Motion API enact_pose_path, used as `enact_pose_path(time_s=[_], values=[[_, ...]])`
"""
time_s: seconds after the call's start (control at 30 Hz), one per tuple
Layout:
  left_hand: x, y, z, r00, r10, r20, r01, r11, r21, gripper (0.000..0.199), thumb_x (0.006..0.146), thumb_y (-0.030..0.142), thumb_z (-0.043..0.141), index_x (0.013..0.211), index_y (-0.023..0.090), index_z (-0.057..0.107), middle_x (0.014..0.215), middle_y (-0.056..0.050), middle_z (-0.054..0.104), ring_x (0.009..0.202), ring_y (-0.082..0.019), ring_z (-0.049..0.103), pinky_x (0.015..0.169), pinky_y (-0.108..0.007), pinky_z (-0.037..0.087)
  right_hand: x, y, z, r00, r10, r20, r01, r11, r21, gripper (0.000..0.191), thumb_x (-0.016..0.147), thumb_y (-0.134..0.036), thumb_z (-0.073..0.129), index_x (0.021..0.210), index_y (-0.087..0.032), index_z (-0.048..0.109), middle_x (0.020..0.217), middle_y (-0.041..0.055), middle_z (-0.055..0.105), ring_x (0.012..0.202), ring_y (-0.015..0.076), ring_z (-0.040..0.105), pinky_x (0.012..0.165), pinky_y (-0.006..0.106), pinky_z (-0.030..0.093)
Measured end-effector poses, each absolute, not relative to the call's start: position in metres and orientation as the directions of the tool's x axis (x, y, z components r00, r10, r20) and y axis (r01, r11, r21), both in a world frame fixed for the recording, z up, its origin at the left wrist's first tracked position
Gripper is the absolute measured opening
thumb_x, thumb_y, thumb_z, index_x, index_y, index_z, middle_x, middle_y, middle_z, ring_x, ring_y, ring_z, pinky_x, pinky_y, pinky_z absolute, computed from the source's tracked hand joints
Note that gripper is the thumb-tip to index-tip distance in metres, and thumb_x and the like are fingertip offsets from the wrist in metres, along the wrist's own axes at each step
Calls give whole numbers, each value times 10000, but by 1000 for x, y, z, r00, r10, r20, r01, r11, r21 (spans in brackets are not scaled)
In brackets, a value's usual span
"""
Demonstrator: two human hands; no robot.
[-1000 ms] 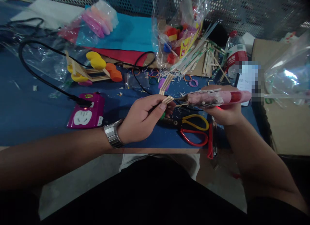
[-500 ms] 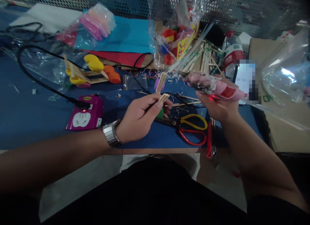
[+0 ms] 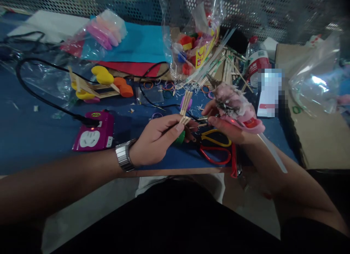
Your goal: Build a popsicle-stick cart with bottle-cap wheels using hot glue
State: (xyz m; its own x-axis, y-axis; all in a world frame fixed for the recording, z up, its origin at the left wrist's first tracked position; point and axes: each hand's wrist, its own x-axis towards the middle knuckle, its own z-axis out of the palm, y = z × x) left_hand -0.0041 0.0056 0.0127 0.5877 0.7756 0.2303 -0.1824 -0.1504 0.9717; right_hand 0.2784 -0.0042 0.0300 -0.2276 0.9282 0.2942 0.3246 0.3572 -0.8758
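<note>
While the left hand (image 3: 154, 139) reaches in from the left with its back turned up, its thumb and fingers are pinched on a small piece made of wooden sticks (image 3: 186, 103) in front of the person's body. In this head view the right hand (image 3: 233, 134) is bent in from the right, curled around a pink glue gun (image 3: 232, 102); how tightly its fingers close is hard to tell. The gun's nozzle points up and to the left, well apart from the sticks, and a clear glue stick (image 3: 272, 154) hangs out of its rear end. The sticks are pale and lie side by side in two short rows that meet at an angle, while the gun is coated with whitish glue and dark smears. Beneath the hands is a blue table (image 3: 144, 159), with yellow-and-red scissors (image 3: 216, 146) between them and a purple power strip (image 3: 94, 133) to the left. Farther back are a stick frame (image 3: 94, 88) with yellow and orange pieces, a bottle (image 3: 257, 60) and a metal panel (image 3: 136, 4) full of holes
</note>
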Motion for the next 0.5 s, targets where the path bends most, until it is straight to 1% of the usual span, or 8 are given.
enact_pose_path(time_s=[0.07,0.13,0.2,0.23,0.33,0.5], values=[[-4,6,14,586,773,241,-193,-156,969,338,1223,406,636,1254,175,882,1109,-111,901,911,-163,855,846,-242,716,275,-7,32,-270,905,328,347,409,-844,245,943,-439,985,1134,-335,872,1079,33,871,922,253,824,842,425,722],[-4,6,14,579,779,239,-199,-150,969,342,1218,413,644,1242,170,883,1094,-113,894,902,-167,845,840,-251,720,273,-8,35,-291,885,363,370,455,-810,228,932,-453,1000,1068,-322,873,1031,32,870,930,260,835,875,429,731],[-3,6,15,575,782,238,-201,-147,968,349,1214,424,649,1222,164,882,1047,-109,886,889,-169,839,835,-255,723,271,-7,37,-301,872,386,392,482,-784,240,914,-469,1018,991,-302,864,1006,34,859,913,262,833,871,430,727],[-3,5,15,575,783,238,-204,-145,968,355,1213,432,650,1213,162,881,1038,-110,884,885,-170,838,833,-259,725,271,-7,37,-300,873,385,396,481,-782,255,904,-478,1026,976,-298,860,997,33,855,898,260,830,872,433,724],[-2,5,14,566,791,230,-204,-136,969,368,1205,459,661,1200,163,879,1038,-115,882,878,-180,843,816,-271,731,272,-7,37,-294,885,361,383,455,-804,293,879,-479,1048,1005,-306,848,972,24,862,874,260,826,881,442,720],[-1,6,16,559,805,201,-186,-115,976,374,1180,498,694,1189,176,885,1005,-116,878,876,-209,850,804,-312,740,269,-9,40,-267,899,347,406,431,-806,255,897,-455,1035,971,-326,827,952,3,855,829,240,807,792,419,706]])
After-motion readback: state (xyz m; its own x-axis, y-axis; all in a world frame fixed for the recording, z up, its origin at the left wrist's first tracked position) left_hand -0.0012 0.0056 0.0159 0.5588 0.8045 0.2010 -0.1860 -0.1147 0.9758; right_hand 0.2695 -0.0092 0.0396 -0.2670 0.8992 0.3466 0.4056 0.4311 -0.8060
